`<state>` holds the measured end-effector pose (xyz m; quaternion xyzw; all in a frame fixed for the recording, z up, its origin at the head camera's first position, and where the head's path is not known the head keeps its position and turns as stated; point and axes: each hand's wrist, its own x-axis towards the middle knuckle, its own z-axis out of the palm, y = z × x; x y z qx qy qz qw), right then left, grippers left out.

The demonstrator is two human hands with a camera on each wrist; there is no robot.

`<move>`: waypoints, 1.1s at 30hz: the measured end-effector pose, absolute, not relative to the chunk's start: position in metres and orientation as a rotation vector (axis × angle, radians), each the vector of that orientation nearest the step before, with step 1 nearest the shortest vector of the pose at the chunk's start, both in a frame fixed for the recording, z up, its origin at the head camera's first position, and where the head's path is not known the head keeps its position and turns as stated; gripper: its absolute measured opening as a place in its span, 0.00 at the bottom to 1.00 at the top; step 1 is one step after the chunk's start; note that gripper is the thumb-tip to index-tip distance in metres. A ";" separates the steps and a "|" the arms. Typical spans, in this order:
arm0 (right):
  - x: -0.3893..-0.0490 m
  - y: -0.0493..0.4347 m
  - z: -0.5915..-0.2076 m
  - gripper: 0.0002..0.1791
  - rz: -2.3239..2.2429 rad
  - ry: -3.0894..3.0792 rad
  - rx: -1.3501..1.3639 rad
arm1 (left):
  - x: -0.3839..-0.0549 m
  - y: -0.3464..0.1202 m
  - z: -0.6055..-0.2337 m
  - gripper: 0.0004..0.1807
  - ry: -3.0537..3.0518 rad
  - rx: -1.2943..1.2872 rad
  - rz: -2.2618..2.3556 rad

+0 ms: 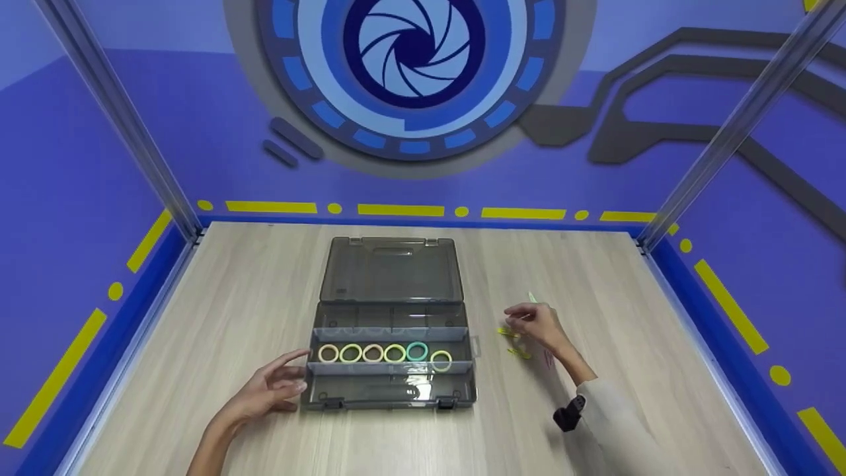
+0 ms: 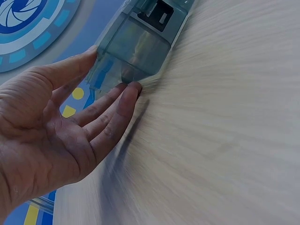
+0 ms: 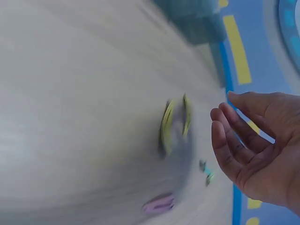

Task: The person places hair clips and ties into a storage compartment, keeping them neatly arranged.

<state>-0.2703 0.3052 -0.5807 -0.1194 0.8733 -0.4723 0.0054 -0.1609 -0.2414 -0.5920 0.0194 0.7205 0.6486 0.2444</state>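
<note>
The left hand (image 2: 61,136) touches a translucent box (image 2: 140,49) (black latch (image 2: 151,16) showing).

No words we can read
We make out only a camera-shutter emblem (image 1: 414,49) on the back wall (image 1: 178,119); a small mark (image 1: 341,291) on the organizer-case lid (image 1: 391,271) stays illegible.

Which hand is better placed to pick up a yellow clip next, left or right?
Probably the right. The right hand is close to the yellow clips and looks unladen; the left hand is at the open box's left side, with the box between it and the clips.
</note>
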 end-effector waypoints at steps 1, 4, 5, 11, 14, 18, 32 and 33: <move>-0.271 0.308 -0.583 0.10 -1.471 2.735 -0.366 | -0.161 -0.241 -0.592 0.41 1.967 0.054 1.773; -0.272 0.313 -0.589 0.11 -1.441 2.729 -0.332 | -0.162 -0.241 -0.591 0.41 1.965 0.057 1.775; -0.272 0.314 -0.591 0.11 -1.427 2.731 -0.319 | -0.162 -0.241 -0.591 0.41 1.965 0.060 1.774; -0.273 0.315 -0.600 0.11 -1.297 2.745 -0.457 | -0.162 -0.243 -0.591 0.40 1.959 0.072 1.771; -0.273 0.314 -0.602 0.11 -1.257 2.733 -0.532 | -0.161 -0.244 -0.591 0.41 1.946 0.062 1.771; -0.272 0.312 -0.600 0.10 -1.207 2.766 -0.545 | -0.162 -0.243 -0.590 0.41 1.947 0.067 1.762; -0.271 0.306 -0.596 0.10 -1.069 2.800 -0.494 | -0.162 -0.245 -0.592 0.41 1.951 0.127 1.773; -0.270 0.305 -0.596 0.10 -1.070 2.794 -0.506 | -0.162 -0.245 -0.591 0.41 1.949 0.116 1.773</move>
